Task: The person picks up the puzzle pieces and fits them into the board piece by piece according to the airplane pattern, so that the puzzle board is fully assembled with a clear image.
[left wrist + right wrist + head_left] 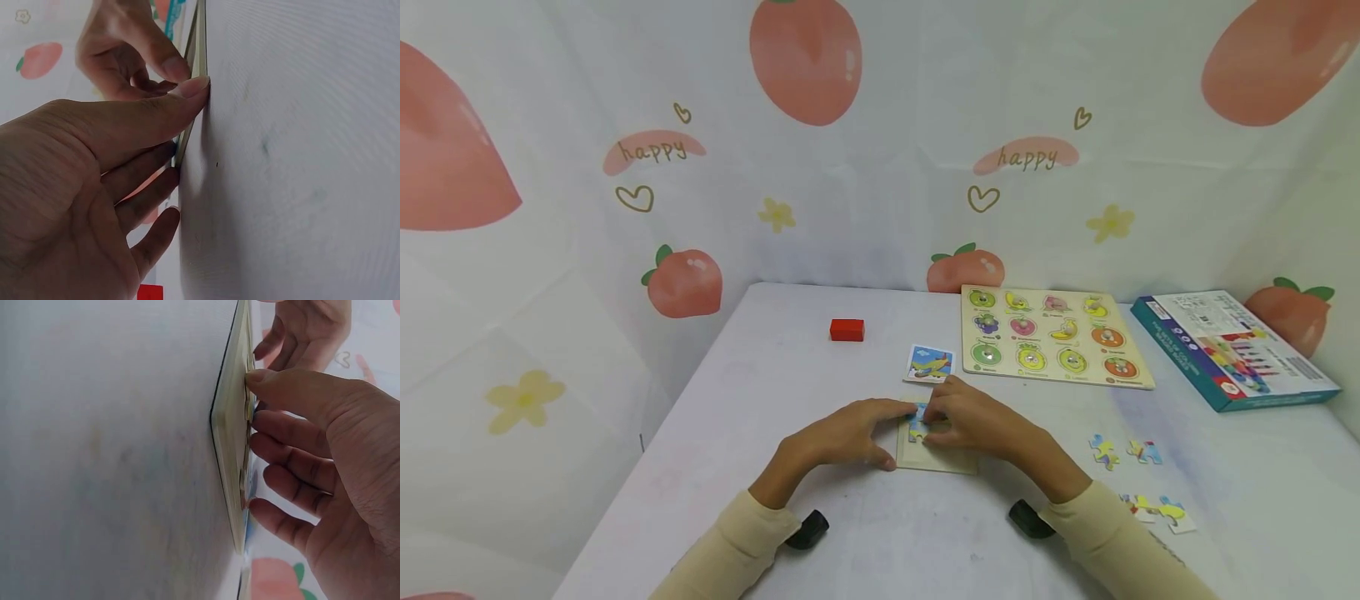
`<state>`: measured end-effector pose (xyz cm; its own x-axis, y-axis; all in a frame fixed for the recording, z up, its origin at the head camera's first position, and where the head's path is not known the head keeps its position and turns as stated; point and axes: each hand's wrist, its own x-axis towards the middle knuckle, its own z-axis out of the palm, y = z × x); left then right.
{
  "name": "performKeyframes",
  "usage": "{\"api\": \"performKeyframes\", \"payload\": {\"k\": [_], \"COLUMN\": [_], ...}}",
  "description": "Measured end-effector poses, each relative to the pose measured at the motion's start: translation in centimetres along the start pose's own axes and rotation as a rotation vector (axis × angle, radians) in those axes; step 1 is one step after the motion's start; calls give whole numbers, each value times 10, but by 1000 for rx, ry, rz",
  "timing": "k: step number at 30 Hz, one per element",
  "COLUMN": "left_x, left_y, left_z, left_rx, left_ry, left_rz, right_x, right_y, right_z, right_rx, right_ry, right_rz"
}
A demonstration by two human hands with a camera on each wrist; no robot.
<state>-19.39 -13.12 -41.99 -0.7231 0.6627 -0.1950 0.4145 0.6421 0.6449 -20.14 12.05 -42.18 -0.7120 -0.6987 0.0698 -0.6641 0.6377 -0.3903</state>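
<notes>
A small wooden puzzle tray (936, 460) lies on the white table, with blue-and-yellow jigsaw pieces (917, 430) in its upper left part. My left hand (853, 433) holds the tray's left side, thumb at the near corner and index finger reaching over the pieces. In the left wrist view the thumb tip sits right at the tray's edge. Bent over the tray, my right hand (973, 421) has thumb and fingertips on a jigsaw piece (249, 406), which the fingers mostly hide in the head view. Behind the tray is a picture card (931, 364) with a yellow airplane.
Several loose jigsaw pieces (1105, 452) lie to the right, some beside the right sleeve (1120, 542). Farther back are a wooden fruit puzzle board (1052, 377) and a teal-edged box (1270, 350). A red block (847, 330) stands at the back left.
</notes>
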Motion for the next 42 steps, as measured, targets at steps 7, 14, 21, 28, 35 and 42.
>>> {"api": "performKeyframes", "payload": {"k": [7,14,21,28,35,42], "left_x": [0,0,-2,-2,-2,0], "left_y": [0,-2,-2,-3,-5,-9], "left_z": [-1,-1,-2,-3,-4,-3], "left_rx": [4,-5,-6,-18,-34,-35], "left_ry": [-1,9,15,19,20,16], "left_rz": [14,31,30,24,33,32], "right_x": [3,5,4,4,3,4], "right_y": [-2,-3,-3,-4,-5,-5], "right_z": [2,2,1,1,-1,0], "right_rx": [-31,-63,-50,-58,-61,-63], "right_ry": [28,55,34,29,23,20], "right_rz": [-26,-63,-33,-32,-22,-25]}}
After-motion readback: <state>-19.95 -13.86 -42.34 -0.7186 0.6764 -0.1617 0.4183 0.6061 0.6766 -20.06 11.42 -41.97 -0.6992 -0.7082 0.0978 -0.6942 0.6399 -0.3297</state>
